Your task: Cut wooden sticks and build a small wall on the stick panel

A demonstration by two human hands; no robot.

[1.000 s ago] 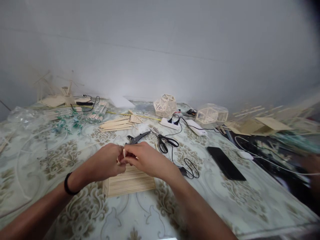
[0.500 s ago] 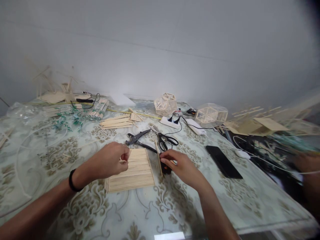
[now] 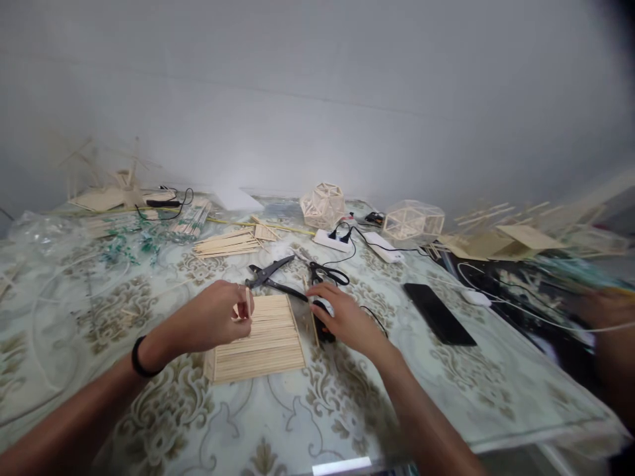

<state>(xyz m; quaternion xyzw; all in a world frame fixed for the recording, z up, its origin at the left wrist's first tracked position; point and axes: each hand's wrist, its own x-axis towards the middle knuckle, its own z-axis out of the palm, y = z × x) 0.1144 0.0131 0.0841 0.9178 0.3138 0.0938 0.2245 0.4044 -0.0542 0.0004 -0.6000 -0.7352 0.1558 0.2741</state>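
Note:
My left hand [image 3: 215, 316] pinches a short, pale wooden stick [image 3: 249, 304] upright between thumb and fingertips. It hovers over the left part of a flat panel of wooden sticks [image 3: 265, 340] laid side by side. To the right of the panel, my right hand [image 3: 344, 320] has its thumb and forefinger curled together at the upper part of a thin wooden strip [image 3: 315, 330]. A black object [image 3: 326, 332] lies partly hidden under this hand, and what the fingertips hold is unclear. Black-handled scissors [image 3: 330, 272] and dark metal snips [image 3: 272, 272] lie just beyond.
A phone [image 3: 439, 314] lies at right. Farther back are loose sticks [image 3: 225, 243], a power strip [image 3: 332, 240] with cables, and two stick-built polyhedra [image 3: 323, 205]. Wrapped stick bundles [image 3: 191, 218] lie back left. Another person's hand [image 3: 602, 307] is at the right edge.
The stick in my left hand now shows upright above the fingers. My right hand has shifted slightly left and away from me, toward the top of the strip. The view has moved slightly.

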